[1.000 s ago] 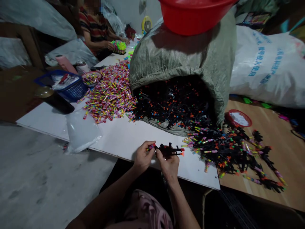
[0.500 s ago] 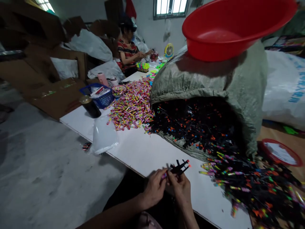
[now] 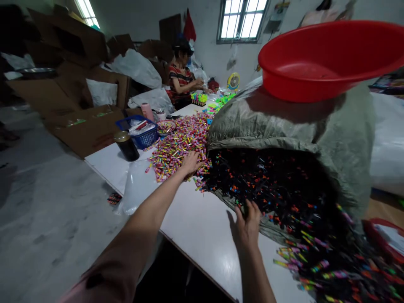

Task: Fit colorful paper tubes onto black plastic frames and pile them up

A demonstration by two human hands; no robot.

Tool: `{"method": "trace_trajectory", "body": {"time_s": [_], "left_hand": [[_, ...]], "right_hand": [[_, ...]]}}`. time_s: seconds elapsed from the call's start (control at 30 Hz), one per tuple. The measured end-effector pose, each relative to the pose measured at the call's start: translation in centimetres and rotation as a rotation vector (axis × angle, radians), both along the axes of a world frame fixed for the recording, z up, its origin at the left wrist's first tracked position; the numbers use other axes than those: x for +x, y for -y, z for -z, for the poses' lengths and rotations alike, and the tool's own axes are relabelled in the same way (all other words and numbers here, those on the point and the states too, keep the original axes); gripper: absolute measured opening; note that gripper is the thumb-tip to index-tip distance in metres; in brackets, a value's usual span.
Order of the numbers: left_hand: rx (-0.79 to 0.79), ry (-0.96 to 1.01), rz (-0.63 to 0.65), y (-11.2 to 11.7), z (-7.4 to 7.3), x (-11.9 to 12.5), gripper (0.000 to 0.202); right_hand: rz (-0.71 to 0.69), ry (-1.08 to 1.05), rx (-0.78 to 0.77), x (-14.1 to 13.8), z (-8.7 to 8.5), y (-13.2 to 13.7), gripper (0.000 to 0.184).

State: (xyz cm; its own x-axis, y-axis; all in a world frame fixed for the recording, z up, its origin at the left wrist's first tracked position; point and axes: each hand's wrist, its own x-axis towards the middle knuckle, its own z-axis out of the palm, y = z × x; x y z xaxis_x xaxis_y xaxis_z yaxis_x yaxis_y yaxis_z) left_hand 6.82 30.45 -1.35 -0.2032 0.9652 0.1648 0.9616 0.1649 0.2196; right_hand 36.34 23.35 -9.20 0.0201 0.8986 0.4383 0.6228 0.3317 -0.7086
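Observation:
My left hand [image 3: 190, 162] reaches far out over the white table [image 3: 202, 219] and lies on the near edge of a heap of small colourful tubes [image 3: 179, 141], fingers curled down into them. My right hand [image 3: 248, 221] rests at the mouth of a grey-green sack [image 3: 284, 130], fingers spread on the spill of black plastic pieces with bright tips [image 3: 277, 189]. What either hand has between its fingers is hidden.
A red basin [image 3: 325, 63] sits on top of the sack. A dark jar [image 3: 126, 145], a blue basket [image 3: 140, 132] and a clear bag [image 3: 135, 189] stand at the table's left. Another person [image 3: 181, 80] works at the far end. Cardboard boxes stand to the left.
Both hands were together near the table's front edge holding a black piece. Now they are apart: the left has gone out to the colourful tubes, the right to the black pieces. My view has lifted.

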Motion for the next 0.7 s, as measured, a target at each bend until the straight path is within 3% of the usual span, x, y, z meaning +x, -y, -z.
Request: {"method": "trace_trajectory", "body": {"time_s": [0.13,0.3,0.43,0.5,0.57,0.63,0.7], "left_hand": [[0.02,-0.024,-0.061,-0.3,2.4,1.3,0.037],[0.069,-0.021,-0.128,3.1,5.4,3.1,0.038],[0.088,0.018,-0.097,5.8,6.3,4.5,0.036],[0.09,0.039,-0.071,6.5,5.9,5.0,0.036],[0.123,0.046,-0.052,6.2,4.4,4.9,0.038],[0.194,0.036,-0.046,4.6,1.8,3.8,0.039],[0.249,0.026,-0.058,1.5,-1.4,1.7,0.039]], "right_hand": [[-0.059,0.299,0.119,-1.2,2.6,-0.6,0.056],[-0.051,0.373,0.157,-0.6,2.5,-0.8,0.048],[-0.046,0.379,0.174,-0.7,2.6,-0.6,0.046],[-0.052,0.381,0.183,-0.6,2.8,-0.5,0.045],[-0.061,0.396,0.2,-0.3,2.9,-0.5,0.045],[-0.065,0.419,0.219,-0.1,2.9,-0.5,0.046],[-0.064,0.432,0.228,0.0,2.9,-0.5,0.047]]}}
